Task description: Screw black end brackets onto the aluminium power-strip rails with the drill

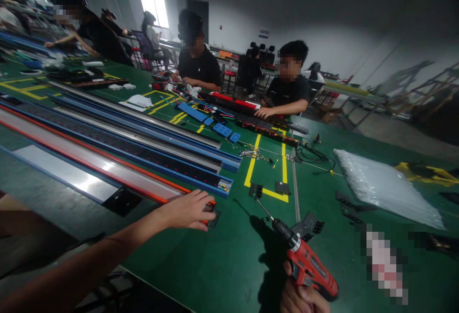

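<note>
Right hand (pixel 300 297) had red drill (pixel 312 269) gripped pretty snug over green table (pixel 222 260); left hand (pixel 190 210) was curled round end of orange-edged rail (pixel 93 156).

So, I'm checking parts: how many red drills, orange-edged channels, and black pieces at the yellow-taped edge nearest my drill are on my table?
Red drills: 1
Orange-edged channels: 1
Black pieces at that edge: 2
Total: 4

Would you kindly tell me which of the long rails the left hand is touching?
The orange-edged rail, its end under the left hand; the neighbouring rails show blue or grey edges instead.
</note>
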`<action>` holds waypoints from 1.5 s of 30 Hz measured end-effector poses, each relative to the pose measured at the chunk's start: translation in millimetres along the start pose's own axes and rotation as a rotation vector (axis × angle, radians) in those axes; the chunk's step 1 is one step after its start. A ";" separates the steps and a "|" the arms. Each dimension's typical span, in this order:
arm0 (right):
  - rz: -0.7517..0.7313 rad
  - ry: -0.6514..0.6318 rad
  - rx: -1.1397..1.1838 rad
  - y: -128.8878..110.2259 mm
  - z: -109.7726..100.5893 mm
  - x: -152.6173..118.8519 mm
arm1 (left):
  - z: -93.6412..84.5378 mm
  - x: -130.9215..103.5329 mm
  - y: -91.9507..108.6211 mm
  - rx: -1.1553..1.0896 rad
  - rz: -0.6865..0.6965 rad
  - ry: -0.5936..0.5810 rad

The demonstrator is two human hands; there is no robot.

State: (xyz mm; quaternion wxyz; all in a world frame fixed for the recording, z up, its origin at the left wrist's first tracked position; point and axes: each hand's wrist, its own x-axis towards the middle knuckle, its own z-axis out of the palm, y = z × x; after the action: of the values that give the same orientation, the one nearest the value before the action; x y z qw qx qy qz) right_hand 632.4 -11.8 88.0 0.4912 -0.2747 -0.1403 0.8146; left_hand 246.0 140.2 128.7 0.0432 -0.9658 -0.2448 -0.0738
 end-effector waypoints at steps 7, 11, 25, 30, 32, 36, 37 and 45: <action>-0.012 -0.015 0.025 3.1 -0.4 4.9 | -5.1 -13.2 -15.8 0.025 -0.045 0.033; 0.002 -0.041 -0.017 2.6 -4.4 7.7 | -9.4 -24.5 -21.9 0.073 -0.065 0.013; -0.047 0.020 -0.010 0.3 8.7 4.6 | -23.1 -72.3 -36.4 0.020 -0.252 0.011; -0.044 0.023 0.004 0.3 10.7 4.3 | -25.6 -85.1 -36.8 0.024 -0.324 0.013; -0.054 0.020 0.012 0.3 11.8 4.2 | -23.3 -91.3 -39.1 0.038 -0.361 0.008; -0.084 0.032 0.027 0.5 13.3 4.4 | -18.4 -103.2 -44.7 0.065 -0.437 0.024; -0.086 0.036 0.028 0.6 13.5 4.6 | -17.6 -105.6 -45.6 0.071 -0.448 0.038; -0.102 0.004 0.031 0.9 10.2 5.6 | -6.0 -115.1 -45.1 0.176 -0.560 0.124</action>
State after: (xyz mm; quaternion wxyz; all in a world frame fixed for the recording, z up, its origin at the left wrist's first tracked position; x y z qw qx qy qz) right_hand 623.8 -6.9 94.0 0.5366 -0.2612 -0.1405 0.7900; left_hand 123.6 125.3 117.9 0.1193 -0.8468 -0.5042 -0.1202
